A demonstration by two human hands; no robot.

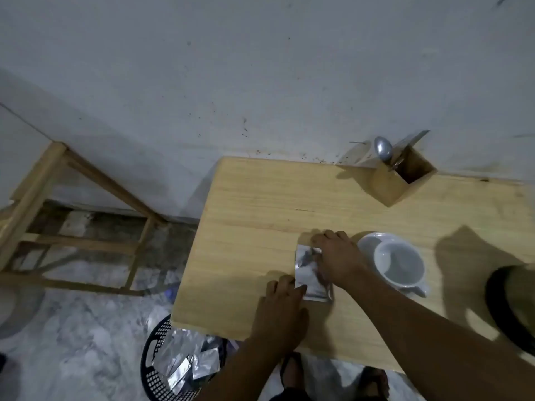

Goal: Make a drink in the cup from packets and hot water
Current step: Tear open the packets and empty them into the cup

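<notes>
A silver foil packet (308, 274) lies flat on the wooden table (249, 204), just left of the cup. My left hand (282, 311) pinches its near left corner. My right hand (337, 259) rests on its far right part, fingers curled over the top edge. A white cup (401, 263) stands empty on a white saucer (365, 241) to the right of the packet, its handle toward me.
A wooden holder (396, 180) with a spoon (382, 147) stands at the table's back by the wall. A black basket (162, 369) with several foil packets sits on the floor under the table's near left corner. A wooden frame (72, 198) stands at left.
</notes>
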